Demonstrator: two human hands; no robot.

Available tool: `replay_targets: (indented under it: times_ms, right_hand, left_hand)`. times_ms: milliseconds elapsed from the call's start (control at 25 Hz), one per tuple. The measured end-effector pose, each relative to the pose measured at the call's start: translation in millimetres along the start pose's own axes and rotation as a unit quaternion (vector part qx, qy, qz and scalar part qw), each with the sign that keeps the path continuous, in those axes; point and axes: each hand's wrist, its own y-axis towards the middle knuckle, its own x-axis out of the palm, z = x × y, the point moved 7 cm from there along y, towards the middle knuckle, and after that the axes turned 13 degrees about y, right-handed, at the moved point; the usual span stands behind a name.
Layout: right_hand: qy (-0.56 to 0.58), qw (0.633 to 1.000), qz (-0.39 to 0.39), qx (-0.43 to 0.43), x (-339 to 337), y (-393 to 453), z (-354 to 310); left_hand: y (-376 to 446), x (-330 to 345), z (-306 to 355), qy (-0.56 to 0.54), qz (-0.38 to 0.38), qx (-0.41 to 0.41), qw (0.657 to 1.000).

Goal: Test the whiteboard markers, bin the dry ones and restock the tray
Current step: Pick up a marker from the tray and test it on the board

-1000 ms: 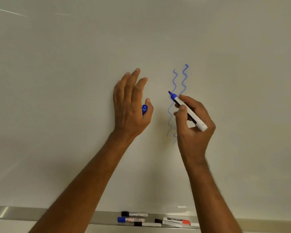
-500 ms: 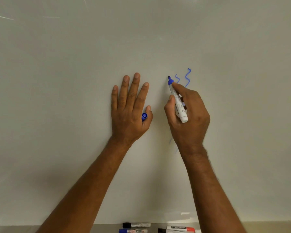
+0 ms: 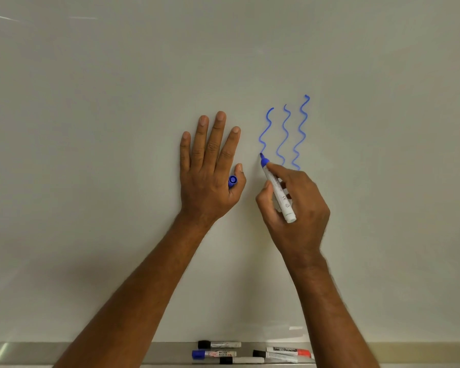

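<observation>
My right hand [image 3: 296,208] grips an uncapped blue marker [image 3: 278,192], its tip touching the whiteboard [image 3: 117,128] at the lower end of a fresh wavy blue line [image 3: 265,131]. Two more wavy blue lines [image 3: 292,134] run beside it on the right. My left hand [image 3: 210,166] lies flat on the board with straight fingers, and its thumb pinches the marker's blue cap [image 3: 232,180] against the hand. Below, the metal tray [image 3: 91,353] carries several markers: a black-capped one [image 3: 219,344], a blue-capped one [image 3: 213,354], another black-capped one [image 3: 241,360] and a red one [image 3: 290,350].
The whiteboard fills almost the whole view. A beige wall strip [image 3: 422,350] shows under the board at the lower right, level with the tray.
My right hand has drawn a third wavy line downward, left of the first two, from near the top to mid height. My left hand stays flat on the board with the cap.
</observation>
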Motion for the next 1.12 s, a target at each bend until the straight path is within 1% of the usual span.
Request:
replay_targets:
  times_ms: [280, 440, 840, 920, 1000, 1080, 1120]
  right_hand:
    - [-0.004, 0.999, -0.02, 0.027, -7, -31, 12]
    - [-0.005, 0.998, -0.05, 0.026, -8, -49, 17]
    - [-0.013, 0.994, -0.09, 0.065, -19, -81, 28]
    - [-0.001, 0.99, -0.099, 0.099, -23, -89, 31]
    - [0.046, 0.979, -0.099, 0.173, -29, -99, 36]
    - [0.115, 0.954, -0.08, 0.266, -35, -111, 41]
    - [0.15, 0.941, -0.066, 0.297, -38, -117, 43]
  left_hand:
    - [-30, 9, 5, -0.001, -0.011, 0.0, 1.0]
    - [-46, 14, 9, -0.003, -0.019, -0.004, 1.0]
    - [-63, 15, 14, -0.014, -0.033, -0.001, 0.999]
    - [-65, 15, 13, -0.02, -0.043, -0.006, 0.999]
    - [-69, 13, 14, -0.046, -0.056, -0.015, 0.997]
    - [-75, 9, 17, -0.093, -0.072, -0.025, 0.993]
    - [-80, 5, 19, -0.121, -0.079, -0.033, 0.989]
